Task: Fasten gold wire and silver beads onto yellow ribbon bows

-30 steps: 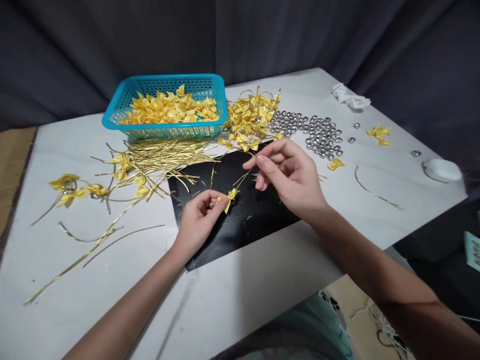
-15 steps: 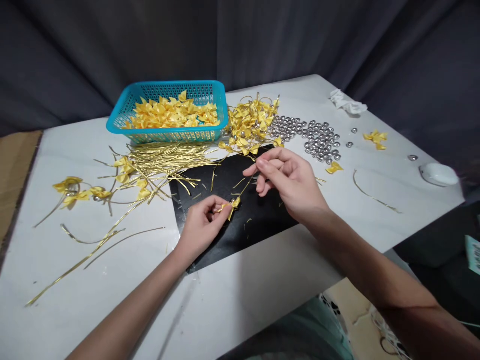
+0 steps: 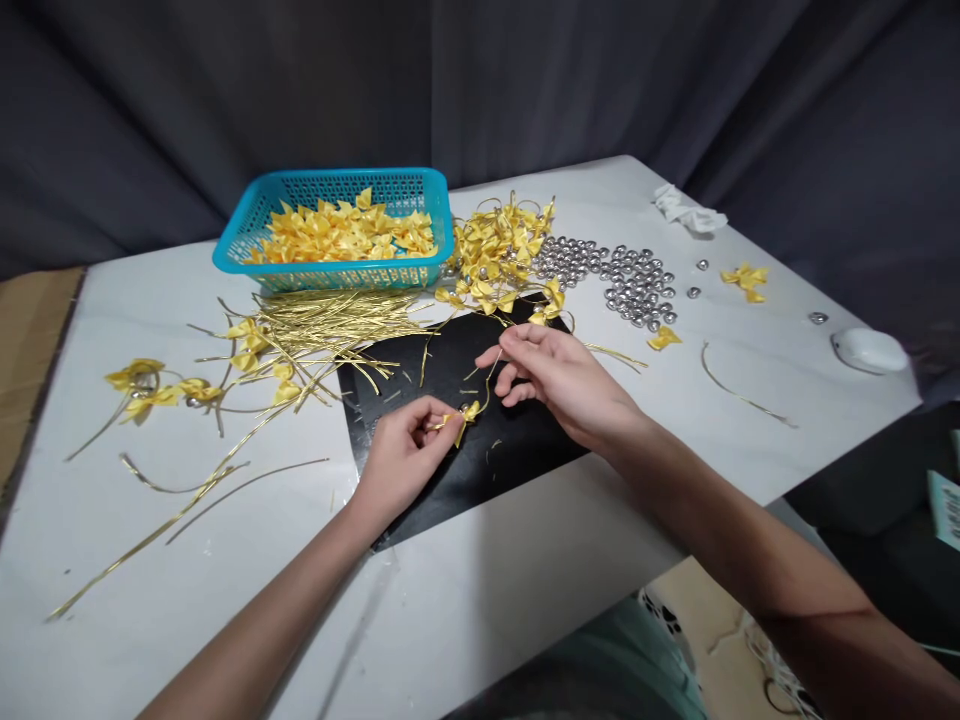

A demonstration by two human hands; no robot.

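Over the black mat (image 3: 420, 500), my left hand (image 3: 411, 440) pinches a small yellow ribbon bow (image 3: 470, 411). From the bow a thin gold wire (image 3: 487, 392) curves up to my right hand (image 3: 555, 375). The thumb and forefinger of that hand are closed on the wire, and its other fingers are loosely curled. Something dark and shiny shows at the middle of the bow, partly covered by my fingertips. Small gold wire scraps lie on the mat around both hands.
A blue basket (image 3: 330, 266) of yellow bows stands at the back left, with a bundle of gold wires (image 3: 337, 325) before it. Wired bows (image 3: 499, 240) and silver heart-shaped beads (image 3: 637, 285) lie to its right. A white computer mouse (image 3: 870, 350) is near the right edge.
My right hand has moved slightly down and left, closer to the bow. The wire between my hands has gone from nearly straight to bent. My left hand keeps its pinch.
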